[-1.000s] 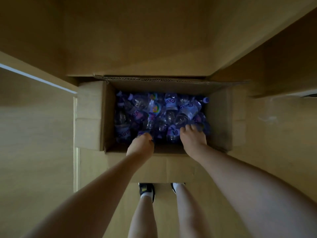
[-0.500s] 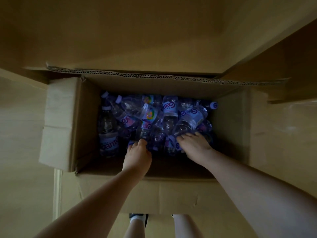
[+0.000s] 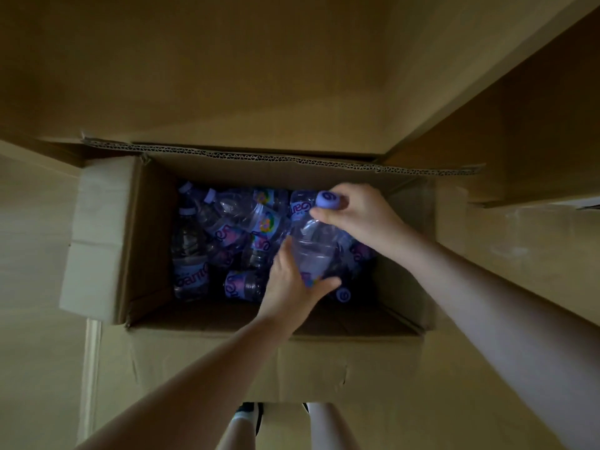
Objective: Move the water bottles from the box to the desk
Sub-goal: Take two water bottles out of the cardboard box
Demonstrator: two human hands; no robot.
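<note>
Forearms reach up from the bottom of the frame into the open brown cardboard box [image 3: 146,241] at centre. The left hand [image 3: 292,287] curls round the lower body of a clear plastic water bottle with a lilac cap [image 3: 313,251], likely bearing its weight. Farther in, the right hand [image 3: 363,216] pinches the neck just under the cap, probably steadying it. The bottle's long axis runs up the frame, cap pointing away. Beyond lies the heap of remaining clear bottles [image 3: 227,235], jumbled.
</note>
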